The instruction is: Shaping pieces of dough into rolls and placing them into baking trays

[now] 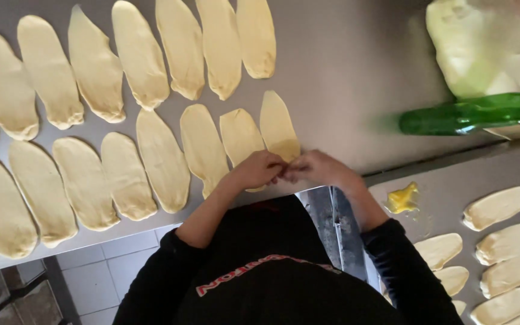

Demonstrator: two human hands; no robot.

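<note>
My left hand [257, 170] and my right hand [320, 168] meet fingertip to fingertip at the near edge of a steel table [344, 78]. Together they pinch the near end of a flat oval dough piece [277, 125], the rightmost one in the front row. Both hands have their fingers curled in. Several more flat oval dough pieces [162, 159] lie side by side in two rows across the table to the left, with the back row [139, 54] running above them. My black sleeves and chest fill the bottom of the view.
A green glass bottle [470, 114] lies on its side at the right, against a large pale lump of dough [482, 42]. A lower steel surface [452, 186] at the right holds a yellow blob of fat [403, 197] and more dough ovals [504, 204]. Tiled floor [115, 265] shows below the table edge.
</note>
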